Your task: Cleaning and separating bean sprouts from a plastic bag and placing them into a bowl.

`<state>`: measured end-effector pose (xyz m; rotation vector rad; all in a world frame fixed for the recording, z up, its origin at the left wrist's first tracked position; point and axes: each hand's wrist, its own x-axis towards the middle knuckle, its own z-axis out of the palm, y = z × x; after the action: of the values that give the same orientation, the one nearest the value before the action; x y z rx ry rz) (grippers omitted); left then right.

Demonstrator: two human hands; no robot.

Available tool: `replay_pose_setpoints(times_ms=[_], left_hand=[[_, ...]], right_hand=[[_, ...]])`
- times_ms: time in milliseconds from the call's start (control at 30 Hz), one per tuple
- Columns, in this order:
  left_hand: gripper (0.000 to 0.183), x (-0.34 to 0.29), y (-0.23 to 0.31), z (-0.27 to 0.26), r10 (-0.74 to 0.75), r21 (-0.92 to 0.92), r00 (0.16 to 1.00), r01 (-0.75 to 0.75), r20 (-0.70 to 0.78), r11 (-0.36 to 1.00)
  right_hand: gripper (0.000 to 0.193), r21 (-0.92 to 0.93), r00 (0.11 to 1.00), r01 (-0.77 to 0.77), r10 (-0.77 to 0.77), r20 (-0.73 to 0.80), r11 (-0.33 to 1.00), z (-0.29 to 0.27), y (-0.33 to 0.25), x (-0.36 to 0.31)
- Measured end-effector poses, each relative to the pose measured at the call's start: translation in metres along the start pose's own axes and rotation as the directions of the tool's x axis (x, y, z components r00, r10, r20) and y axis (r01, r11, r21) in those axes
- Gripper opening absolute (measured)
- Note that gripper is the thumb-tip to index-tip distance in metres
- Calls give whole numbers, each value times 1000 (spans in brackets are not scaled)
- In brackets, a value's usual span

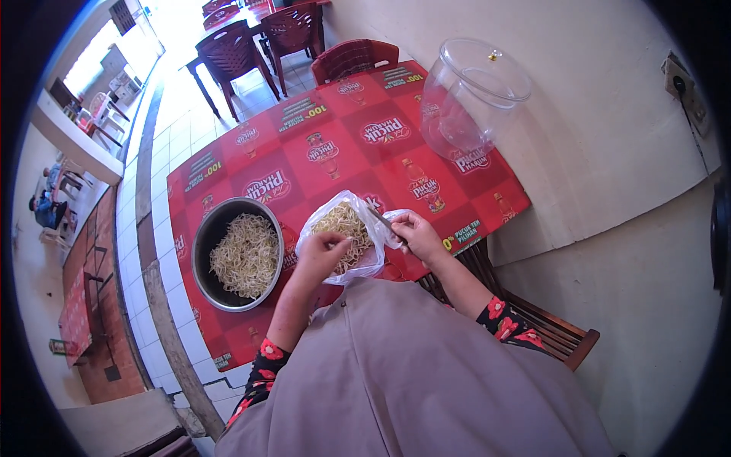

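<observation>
Metal bowl point(237, 254): on the red table point(457, 171), left of both hands, full of pale noodles.
Left hand point(322, 253): arm stretched forward, fingers curled down into the clear plastic bag point(344, 238), pinching noodles.
Bag: at the table's near edge, between the hands.
Right hand point(417, 236): wrist bent inward, fingers gripping the bag's rim and a thin dark tool point(380, 218), too small to identify.

both forearms reach forward, elbows bent. left hand point(324, 254) curled with fingers pinched together, right hand point(417, 234) closed in a grip, wrists close together.
</observation>
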<state>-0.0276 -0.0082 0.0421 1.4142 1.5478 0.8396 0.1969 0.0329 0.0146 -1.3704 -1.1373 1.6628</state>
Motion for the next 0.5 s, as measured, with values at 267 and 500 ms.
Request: replay_pose_setpoints(times_ms=[267,500], left_hand=[[22,-30,-72,-88,-86,342,884,266,-460,901],[36,-46,-103,-116,-188,550,713,657,-675,515]], right_hand=[[16,-69,996,-61,57,-61,996,-17,2,16],[22,17,995,-81,82,-63,997,-16,2,18]])
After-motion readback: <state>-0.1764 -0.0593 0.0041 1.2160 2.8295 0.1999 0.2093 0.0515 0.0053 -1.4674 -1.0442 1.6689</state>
